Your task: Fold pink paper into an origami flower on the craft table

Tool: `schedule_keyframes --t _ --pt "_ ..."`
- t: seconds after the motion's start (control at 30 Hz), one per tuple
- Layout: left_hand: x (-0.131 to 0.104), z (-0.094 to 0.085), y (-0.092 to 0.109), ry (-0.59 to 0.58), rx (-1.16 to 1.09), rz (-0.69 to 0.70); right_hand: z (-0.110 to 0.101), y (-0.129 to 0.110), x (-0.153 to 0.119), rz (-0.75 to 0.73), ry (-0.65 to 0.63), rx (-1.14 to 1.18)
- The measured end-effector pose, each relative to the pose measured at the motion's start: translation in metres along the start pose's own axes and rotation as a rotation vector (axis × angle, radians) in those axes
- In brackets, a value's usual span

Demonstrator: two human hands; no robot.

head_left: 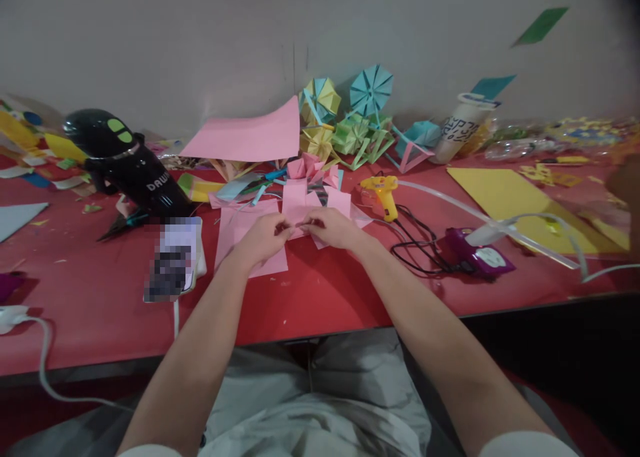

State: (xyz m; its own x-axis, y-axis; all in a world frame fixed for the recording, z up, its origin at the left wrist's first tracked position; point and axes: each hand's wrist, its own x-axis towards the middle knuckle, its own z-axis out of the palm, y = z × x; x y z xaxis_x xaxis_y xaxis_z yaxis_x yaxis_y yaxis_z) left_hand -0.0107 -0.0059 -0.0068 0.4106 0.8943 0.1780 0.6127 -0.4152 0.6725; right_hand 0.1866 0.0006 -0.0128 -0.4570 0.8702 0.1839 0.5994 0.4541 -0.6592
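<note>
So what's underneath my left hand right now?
Beneath your left hand is a large pink sheet, lying on the red table. The hand and wrist cover part of the sheet, so that patch can't be seen.

Worktop: red, smooth, low sheen. Pink paper at centre: matt and smooth. Folded paper wheel, far side: matt, sharply creased. Black figure, left: hard, glossy, plastic in appearance. Glue gun, right of centre: yellow plastic. Adjoining rod: smooth, translucent, plastic-like. Purple block, right: shiny plastic. Clear wrapping, far right: glossy plastic. Trousers, near side: matt, wrinkled cloth. Wall, far side: matt, smooth.
</note>
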Motion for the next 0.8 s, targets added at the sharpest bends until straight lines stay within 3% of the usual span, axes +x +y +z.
schedule_keyframes --t 0.43,0.8 --pt "0.0028 0.0078 -0.0062 0.046 0.106 -0.022 0.0101 0.0034 0.0059 0.06 0.047 -0.005" --pt "0.0031 0.0104 -0.0047 0.012 0.036 0.0 0.0012 0.009 0.0015 -0.034 -0.014 -0.028"
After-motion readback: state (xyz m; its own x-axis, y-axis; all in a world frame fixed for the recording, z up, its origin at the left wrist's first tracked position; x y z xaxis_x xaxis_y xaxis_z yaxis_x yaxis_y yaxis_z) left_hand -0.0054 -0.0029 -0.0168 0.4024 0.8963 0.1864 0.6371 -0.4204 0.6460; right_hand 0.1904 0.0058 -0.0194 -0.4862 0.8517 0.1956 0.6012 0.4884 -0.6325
